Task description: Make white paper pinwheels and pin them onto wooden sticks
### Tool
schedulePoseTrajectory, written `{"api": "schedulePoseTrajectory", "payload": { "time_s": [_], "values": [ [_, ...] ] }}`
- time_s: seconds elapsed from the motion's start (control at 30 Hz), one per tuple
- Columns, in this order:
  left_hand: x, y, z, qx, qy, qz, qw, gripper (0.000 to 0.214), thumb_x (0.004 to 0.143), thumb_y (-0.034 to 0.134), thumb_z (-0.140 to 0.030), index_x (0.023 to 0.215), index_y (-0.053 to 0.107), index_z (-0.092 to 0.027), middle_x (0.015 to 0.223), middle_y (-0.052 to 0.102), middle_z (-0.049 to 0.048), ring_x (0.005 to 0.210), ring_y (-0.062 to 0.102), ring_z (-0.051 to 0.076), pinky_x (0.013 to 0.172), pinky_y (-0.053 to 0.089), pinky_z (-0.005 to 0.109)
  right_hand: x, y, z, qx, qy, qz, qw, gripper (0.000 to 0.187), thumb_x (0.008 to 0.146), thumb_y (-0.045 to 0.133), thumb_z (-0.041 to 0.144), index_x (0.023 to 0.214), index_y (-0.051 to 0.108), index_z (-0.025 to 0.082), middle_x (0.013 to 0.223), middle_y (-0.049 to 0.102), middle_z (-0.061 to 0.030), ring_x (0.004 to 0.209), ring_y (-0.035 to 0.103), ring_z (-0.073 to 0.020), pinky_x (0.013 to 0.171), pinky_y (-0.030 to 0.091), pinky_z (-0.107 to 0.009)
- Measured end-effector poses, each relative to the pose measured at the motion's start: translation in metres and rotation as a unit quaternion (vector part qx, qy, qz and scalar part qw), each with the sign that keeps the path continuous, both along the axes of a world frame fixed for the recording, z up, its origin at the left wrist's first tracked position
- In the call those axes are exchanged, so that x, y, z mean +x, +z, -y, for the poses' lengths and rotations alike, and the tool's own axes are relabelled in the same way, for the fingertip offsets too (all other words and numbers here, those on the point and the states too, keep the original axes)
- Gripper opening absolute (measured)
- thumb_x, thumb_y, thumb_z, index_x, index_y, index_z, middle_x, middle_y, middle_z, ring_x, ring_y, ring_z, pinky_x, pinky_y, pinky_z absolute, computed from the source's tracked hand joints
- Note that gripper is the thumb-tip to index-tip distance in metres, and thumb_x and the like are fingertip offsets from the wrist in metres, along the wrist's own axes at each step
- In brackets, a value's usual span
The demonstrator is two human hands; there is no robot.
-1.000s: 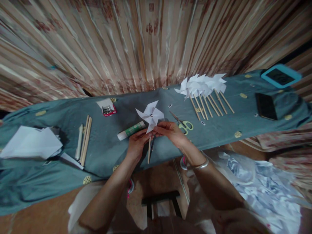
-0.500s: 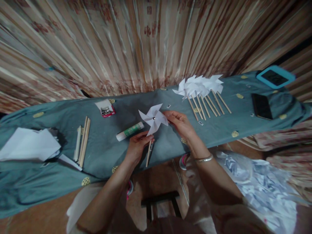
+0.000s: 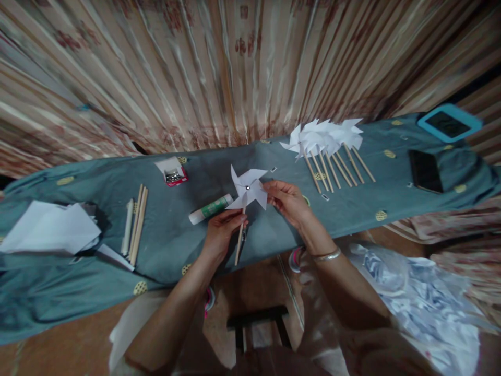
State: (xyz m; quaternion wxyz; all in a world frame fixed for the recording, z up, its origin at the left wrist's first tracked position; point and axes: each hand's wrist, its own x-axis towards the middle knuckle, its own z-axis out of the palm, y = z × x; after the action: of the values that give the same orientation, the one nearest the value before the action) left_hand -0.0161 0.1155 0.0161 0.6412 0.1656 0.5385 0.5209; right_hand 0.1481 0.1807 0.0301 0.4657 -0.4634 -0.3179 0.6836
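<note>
A white paper pinwheel [image 3: 253, 194] with a shiny metal pin at its centre is over the middle of the cloth-covered table. My left hand [image 3: 224, 230] is closed round its wooden stick just under the blades. At the right side of the wheel, the fingertips of my right hand [image 3: 287, 201] are bent together at the edge of one blade. A glue stick [image 3: 211, 209] with a green label lies by my left hand. Further back stands a small red and white box [image 3: 173, 175] of metal pins, its lid up.
Several pinwheels [image 3: 323, 138] lie in a row at the back right. Beyond them are a dark phone [image 3: 426, 171] and a blue-framed tablet [image 3: 450, 123]. On the left are wooden sticks [image 3: 139, 227], a white rod [image 3: 127, 227] and white paper sheets [image 3: 50, 227]. A plastic bag [image 3: 422, 303] sits below right.
The pinwheel's blades have turned about the pin. Both hands stay in nearly the same place, the left on the stick and the right at a blade. The view has shifted slightly.
</note>
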Motion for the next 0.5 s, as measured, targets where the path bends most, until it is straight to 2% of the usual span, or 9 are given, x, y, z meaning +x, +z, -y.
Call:
{"api": "schedulePoseTrajectory", "payload": {
  "time_s": [0.2, 0.5],
  "values": [
    [-0.0013, -0.0008, 0.0002, 0.004, 0.004, 0.005, 1.000, 0.048, 0.037, 0.095, -0.031, 0.077, 0.074, -0.013, 0.069, 0.073, 0.0025, 0.058, 0.065, 0.012, 0.068, 0.052, 0.028, -0.0014, -0.0033, 0.0031, -0.018, 0.013, -0.016, 1.000, 0.040, 0.041, 0.095, 0.044, 0.065, 0.074, 0.020, 0.068, 0.070, 0.0030, 0.060, 0.059, -0.0072, 0.061, 0.049, -0.021],
    [-0.0028, -0.0034, 0.0007, 0.008, 0.005, 0.003, 1.000, 0.046, 0.041, 0.094, -0.029, 0.079, 0.075, -0.013, 0.071, 0.074, 0.0034, 0.062, 0.067, 0.014, 0.072, 0.054, 0.030, -0.0060, -0.0062, 0.0063, -0.044, 0.025, -0.032, 0.998, 0.039, 0.043, 0.094, 0.041, 0.067, 0.073, 0.019, 0.062, 0.067, 0.0040, 0.055, 0.058, -0.0056, 0.061, 0.051, -0.020]
  ]
}}
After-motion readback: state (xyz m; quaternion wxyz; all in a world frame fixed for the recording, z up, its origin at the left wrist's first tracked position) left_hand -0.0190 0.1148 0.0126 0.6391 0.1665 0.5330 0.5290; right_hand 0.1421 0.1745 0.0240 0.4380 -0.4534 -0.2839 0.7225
